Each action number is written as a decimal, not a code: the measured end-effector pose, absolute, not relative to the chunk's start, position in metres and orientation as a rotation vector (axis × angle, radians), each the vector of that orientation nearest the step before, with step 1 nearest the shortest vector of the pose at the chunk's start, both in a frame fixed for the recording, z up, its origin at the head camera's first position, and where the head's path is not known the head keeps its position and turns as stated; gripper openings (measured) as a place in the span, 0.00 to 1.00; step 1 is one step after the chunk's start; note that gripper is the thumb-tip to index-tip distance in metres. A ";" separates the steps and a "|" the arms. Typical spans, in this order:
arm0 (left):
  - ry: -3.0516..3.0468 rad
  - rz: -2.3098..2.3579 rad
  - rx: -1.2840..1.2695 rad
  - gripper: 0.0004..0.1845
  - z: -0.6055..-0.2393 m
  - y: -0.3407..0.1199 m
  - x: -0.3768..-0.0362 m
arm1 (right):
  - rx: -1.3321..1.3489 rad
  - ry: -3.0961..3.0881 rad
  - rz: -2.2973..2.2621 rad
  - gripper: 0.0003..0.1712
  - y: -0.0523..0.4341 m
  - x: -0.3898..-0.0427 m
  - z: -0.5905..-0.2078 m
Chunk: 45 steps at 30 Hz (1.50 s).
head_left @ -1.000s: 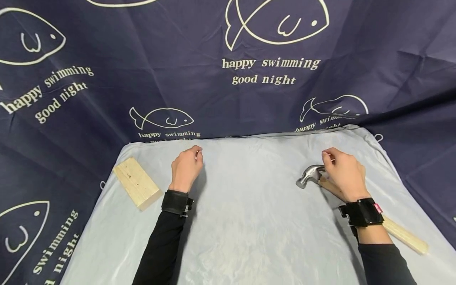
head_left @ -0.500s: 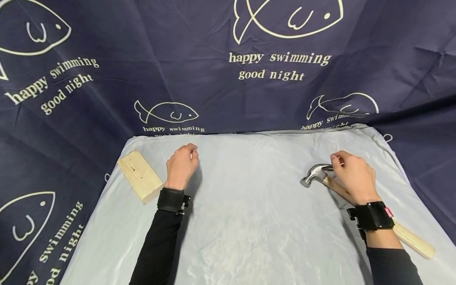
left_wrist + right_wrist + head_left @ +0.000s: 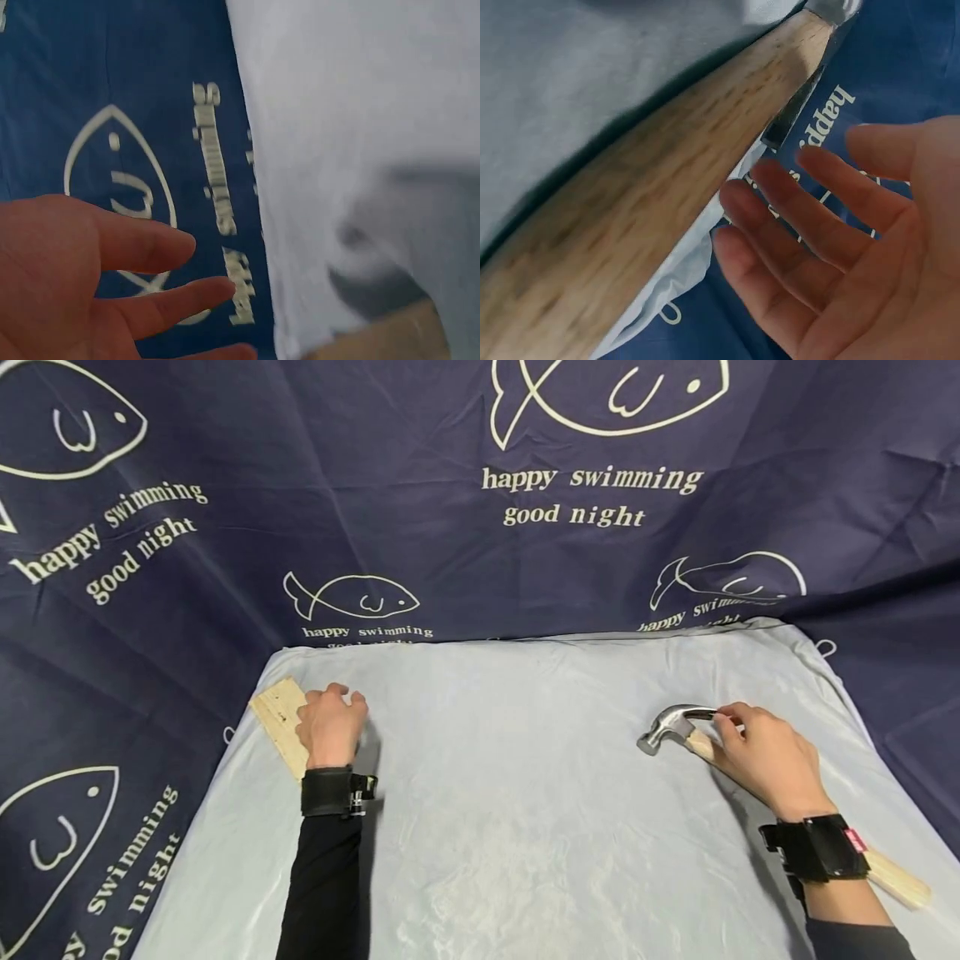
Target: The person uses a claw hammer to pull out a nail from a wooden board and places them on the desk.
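Observation:
Above the right side of a pale wooden block [image 3: 276,720], my left hand [image 3: 332,727] hovers and hides part of it. In the left wrist view its fingers [image 3: 154,244] are extended and hold nothing; a corner of the block [image 3: 386,339] shows at the bottom. A claw hammer [image 3: 667,727] with a steel head and wooden handle lies on the right of the table. My right hand [image 3: 776,760] is over its handle and covers the middle. Loosely bent, spread fingers [image 3: 810,217] sit apart from the handle [image 3: 645,180] in the right wrist view.
A light grey cloth [image 3: 495,793] covers the table, its far edge meeting a dark blue curtain [image 3: 450,510] printed with fish and lettering. The curtain also hangs along both sides. Small cloth loops [image 3: 826,648] stick out at the table's edges.
My left hand has moved left, from beside the block to above it. The right hand has shifted right and nearer along the hammer's handle. Block and hammer stay in place; the head view tilted slightly.

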<state>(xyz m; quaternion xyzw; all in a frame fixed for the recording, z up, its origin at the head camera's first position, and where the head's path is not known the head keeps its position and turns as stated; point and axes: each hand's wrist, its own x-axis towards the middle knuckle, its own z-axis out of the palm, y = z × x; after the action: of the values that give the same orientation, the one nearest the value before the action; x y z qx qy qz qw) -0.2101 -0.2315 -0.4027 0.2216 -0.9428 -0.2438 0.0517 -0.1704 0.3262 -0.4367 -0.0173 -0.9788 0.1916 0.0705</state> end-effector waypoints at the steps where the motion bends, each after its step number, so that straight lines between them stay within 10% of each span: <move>1: -2.870 -0.751 0.700 0.28 -0.404 -0.237 -0.209 | -0.060 -2.960 0.574 0.24 0.327 -0.169 -0.438; 11: -2.722 -0.790 0.842 0.35 -0.417 -0.259 -0.195 | -0.030 -3.040 0.572 0.22 0.329 -0.158 -0.446; 21: -2.673 -0.865 1.081 0.68 -0.424 -0.270 -0.195 | -0.004 -3.016 0.552 0.30 0.325 -0.146 -0.451; 45: -2.685 -0.828 1.011 0.60 -0.443 -0.259 -0.187 | 0.072 -2.986 0.487 0.21 0.316 -0.142 -0.463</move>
<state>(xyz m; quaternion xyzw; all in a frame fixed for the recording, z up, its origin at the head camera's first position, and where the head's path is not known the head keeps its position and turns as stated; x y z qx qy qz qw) -0.1866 -0.2592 -0.4431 0.3375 -0.8964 -0.2766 0.0776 -0.1424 0.3156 -0.4627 0.0238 -0.9850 0.1607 0.0578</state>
